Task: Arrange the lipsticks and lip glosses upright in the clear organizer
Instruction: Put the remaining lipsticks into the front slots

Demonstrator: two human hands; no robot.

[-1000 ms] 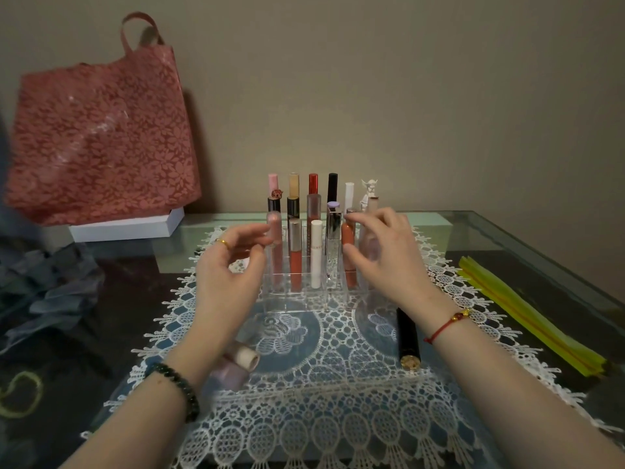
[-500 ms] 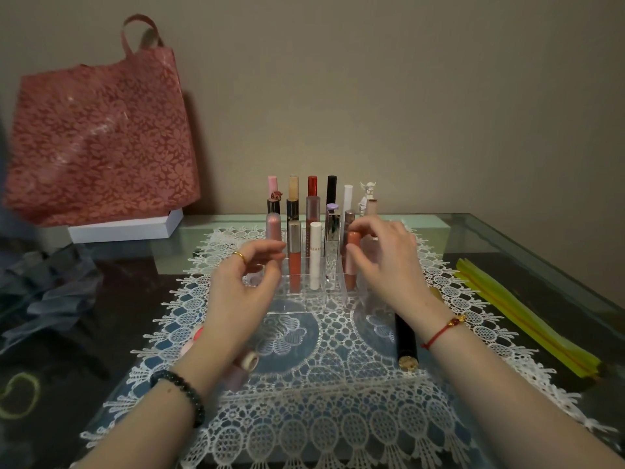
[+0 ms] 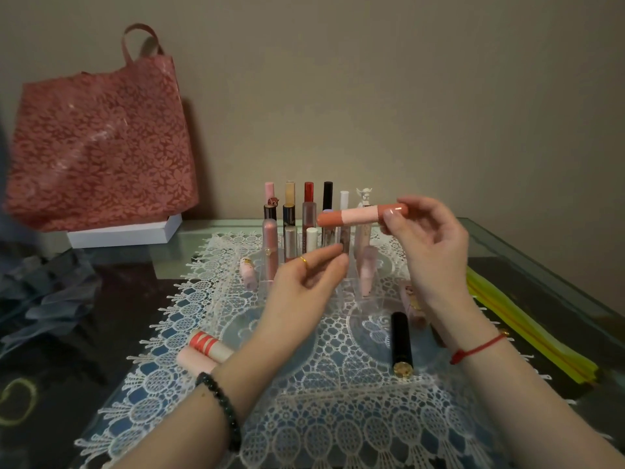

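The right hand (image 3: 429, 252) has lifted a coral-and-pink tube (image 3: 362, 214) sideways above the clear organizer (image 3: 368, 301), grip pinching it; left hand (image 3: 304, 286) relaxed, holding nothing.

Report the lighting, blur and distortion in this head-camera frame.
Head view: dim, warm light; the red bag and left edge are soft, smeared; the glass table splays with wide-angle distortion; the clear organizer nearly vanishes; the tube in the right hand is sharp.
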